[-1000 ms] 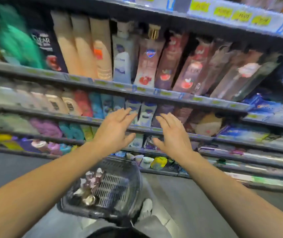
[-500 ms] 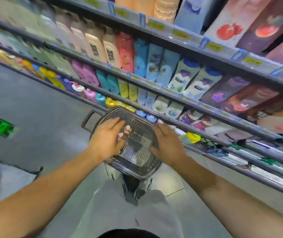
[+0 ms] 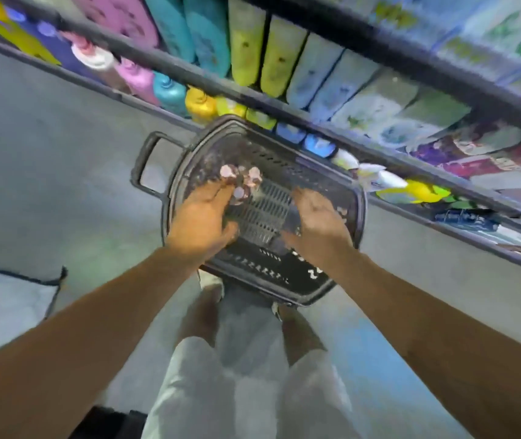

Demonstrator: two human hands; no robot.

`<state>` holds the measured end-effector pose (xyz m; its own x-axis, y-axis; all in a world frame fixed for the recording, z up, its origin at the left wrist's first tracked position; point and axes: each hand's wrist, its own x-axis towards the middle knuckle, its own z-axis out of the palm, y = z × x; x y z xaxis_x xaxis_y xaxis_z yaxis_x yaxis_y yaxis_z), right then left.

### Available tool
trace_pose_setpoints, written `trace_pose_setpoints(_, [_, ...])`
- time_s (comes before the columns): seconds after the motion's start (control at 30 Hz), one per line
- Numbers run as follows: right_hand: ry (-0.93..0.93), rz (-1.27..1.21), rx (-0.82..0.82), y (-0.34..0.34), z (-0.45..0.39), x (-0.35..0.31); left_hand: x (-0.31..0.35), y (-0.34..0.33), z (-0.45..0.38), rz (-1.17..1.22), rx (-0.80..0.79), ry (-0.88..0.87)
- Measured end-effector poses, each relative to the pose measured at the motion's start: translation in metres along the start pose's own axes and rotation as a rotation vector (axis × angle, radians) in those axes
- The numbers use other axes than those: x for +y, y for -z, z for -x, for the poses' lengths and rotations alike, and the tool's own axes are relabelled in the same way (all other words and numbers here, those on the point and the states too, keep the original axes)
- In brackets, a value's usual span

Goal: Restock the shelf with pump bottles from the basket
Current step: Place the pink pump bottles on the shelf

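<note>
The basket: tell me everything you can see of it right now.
The basket is dark slotted plastic, oval-rimmed, with a loop handle at its left end. It sits low beside the bottom shelf. Pink pump bottles cluster at its far left. The left hand reaches to them; the right hand hovers inside, empty.
</note>
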<state>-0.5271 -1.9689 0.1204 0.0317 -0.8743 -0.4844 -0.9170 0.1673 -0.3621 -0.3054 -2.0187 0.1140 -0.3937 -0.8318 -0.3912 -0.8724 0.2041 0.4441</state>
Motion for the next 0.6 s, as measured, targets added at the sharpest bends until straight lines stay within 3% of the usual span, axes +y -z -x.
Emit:
trace_pose_setpoints(0.17, [-0.102,-0.04,-0.065,-0.077,-0.077,0.008,-0.056,-0.077,-0.046,-0.031,-0.012,-0.036])
trace_pose_setpoints(0.27, [-0.099,-0.015,-0.073,-0.124,-0.123,0.024,-0.083,-0.117,-0.077,-0.056,-0.103,0.0])
trace_pose_setpoints(0.6, [-0.02,-0.106,0.053,-0.238,-0.24,0.075,-0.131,-0.229,-0.16,-0.177,-0.113,-0.053])
